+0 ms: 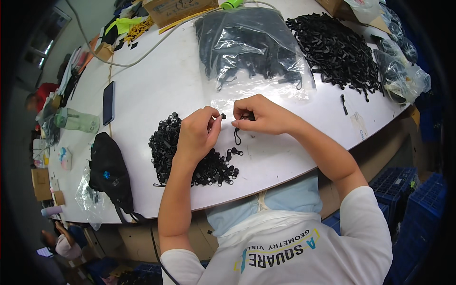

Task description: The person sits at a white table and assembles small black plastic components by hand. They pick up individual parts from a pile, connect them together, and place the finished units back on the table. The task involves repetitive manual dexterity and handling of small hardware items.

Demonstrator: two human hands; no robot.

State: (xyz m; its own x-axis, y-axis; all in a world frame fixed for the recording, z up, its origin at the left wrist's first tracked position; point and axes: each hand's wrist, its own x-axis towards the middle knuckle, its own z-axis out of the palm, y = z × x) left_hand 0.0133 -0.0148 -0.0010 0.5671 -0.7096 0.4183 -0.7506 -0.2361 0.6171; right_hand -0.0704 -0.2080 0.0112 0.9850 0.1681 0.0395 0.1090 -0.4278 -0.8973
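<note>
My left hand [198, 132] is closed, pinching a small black zipper slider [223, 116] between thumb and finger. Just right of it, my right hand [262, 115] is closed around a black cord zipper pull [237, 137], whose loop hangs below the fingers. The rest of that pull is mostly hidden in the hand. Under and beside my left forearm lies a heap of black zipper sliders [164, 142], with a few loose ones at its right edge. Beyond both hands rests a clear plastic bag [247, 45] full of black corded pieces.
A large heap of small black parts [332, 52] covers the far right, with one loose pull [344, 104] nearby. On the left are a phone [109, 103], a green bottle [78, 120] and a black pouch [110, 171]. A grey cable [137, 61] crosses the white table [156, 88].
</note>
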